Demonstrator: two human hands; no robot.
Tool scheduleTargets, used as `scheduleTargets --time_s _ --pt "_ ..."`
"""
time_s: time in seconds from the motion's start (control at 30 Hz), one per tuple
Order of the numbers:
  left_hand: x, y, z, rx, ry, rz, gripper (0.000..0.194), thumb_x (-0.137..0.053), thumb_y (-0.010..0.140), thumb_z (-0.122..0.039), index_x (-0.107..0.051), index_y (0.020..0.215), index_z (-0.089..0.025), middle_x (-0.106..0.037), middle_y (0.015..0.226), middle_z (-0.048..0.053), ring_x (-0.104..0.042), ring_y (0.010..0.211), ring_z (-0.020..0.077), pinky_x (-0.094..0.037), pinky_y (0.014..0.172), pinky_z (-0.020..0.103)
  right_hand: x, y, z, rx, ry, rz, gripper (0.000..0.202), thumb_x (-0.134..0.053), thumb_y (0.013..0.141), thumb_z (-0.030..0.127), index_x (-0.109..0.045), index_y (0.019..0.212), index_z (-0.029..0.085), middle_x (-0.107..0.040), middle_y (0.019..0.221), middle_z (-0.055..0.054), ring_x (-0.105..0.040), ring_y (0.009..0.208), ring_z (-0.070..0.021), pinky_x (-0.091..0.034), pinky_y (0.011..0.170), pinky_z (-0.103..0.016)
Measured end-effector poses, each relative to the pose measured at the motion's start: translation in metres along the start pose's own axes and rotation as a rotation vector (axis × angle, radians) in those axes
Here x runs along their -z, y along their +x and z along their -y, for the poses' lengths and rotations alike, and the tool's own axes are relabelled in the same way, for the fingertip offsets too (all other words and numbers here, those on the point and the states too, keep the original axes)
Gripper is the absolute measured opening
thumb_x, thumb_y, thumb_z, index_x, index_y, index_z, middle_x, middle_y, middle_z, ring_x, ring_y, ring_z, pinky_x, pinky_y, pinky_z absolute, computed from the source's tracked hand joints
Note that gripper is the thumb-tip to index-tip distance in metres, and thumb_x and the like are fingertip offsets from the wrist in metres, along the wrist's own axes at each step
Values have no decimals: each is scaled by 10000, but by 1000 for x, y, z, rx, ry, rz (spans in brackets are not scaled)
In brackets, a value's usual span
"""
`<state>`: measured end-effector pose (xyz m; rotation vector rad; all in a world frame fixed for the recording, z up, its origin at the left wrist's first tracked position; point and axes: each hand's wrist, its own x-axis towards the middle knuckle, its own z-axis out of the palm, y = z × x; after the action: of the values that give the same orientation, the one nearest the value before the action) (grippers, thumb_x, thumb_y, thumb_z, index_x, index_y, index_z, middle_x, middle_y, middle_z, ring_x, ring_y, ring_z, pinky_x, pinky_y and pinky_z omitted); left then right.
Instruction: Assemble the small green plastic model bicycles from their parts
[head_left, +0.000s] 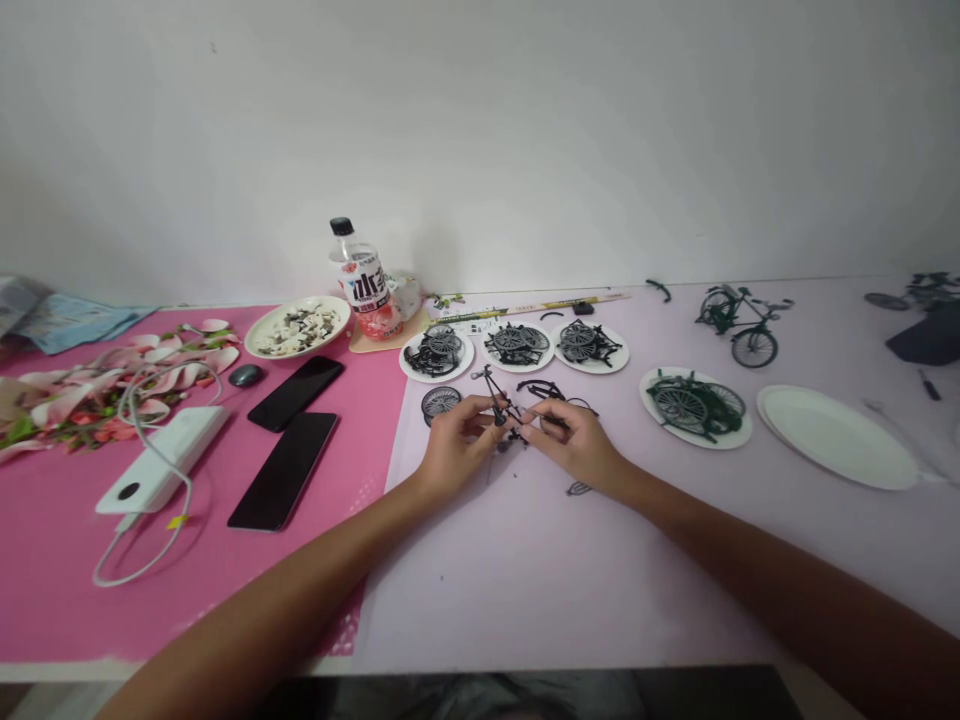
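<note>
Between my two hands is a small black toy bicycle frame [491,383], held over the lilac table cover. My left hand [459,440] pinches it from the left, fingers curled around its lower part. From the other side, the fingertips of my right hand [574,440] close on the frame as well; any tiny piece in them is too small to make out. Just beyond my left hand lies a loose black wheel [440,402]. A curved black part [541,388] rests behind my right hand, and another small dark part [579,489] lies below its wrist.
Black bicycle parts fill three white plates, left [427,376], middle [495,362] and right [619,362]. Farther right are a plate of dark green parts [739,438], bare plates [832,440] and an assembled bicycle [739,318]. A bottle [367,290], phones [289,470] and a power strip [169,455] stand left.
</note>
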<state>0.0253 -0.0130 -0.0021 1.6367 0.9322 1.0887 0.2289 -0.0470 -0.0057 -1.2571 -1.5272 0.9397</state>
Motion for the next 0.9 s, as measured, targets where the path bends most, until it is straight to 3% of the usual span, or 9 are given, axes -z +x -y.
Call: scheduleTargets --time_s 0.53,0.9 --pt "0 0 2 -5 6 17 434 -760 869 -508 -717 1138 -170 -739 1263 162 -764 933 240 -656 791 357 0 -1 -3 28 -22 35 262 -707 891 453 -687 891 193 -311 602 79 -316 562 -110 -335 568 -255" --pt "1 1 4 -38 37 15 394 -750 886 -479 -733 1139 -178 -738 1280 160 -763 917 228 -656 781 345 0 -1 -6 56 -49 41 222 -700 893 417 -687 907 196 -325 591 77 -311 548 -110 -305 548 -254"
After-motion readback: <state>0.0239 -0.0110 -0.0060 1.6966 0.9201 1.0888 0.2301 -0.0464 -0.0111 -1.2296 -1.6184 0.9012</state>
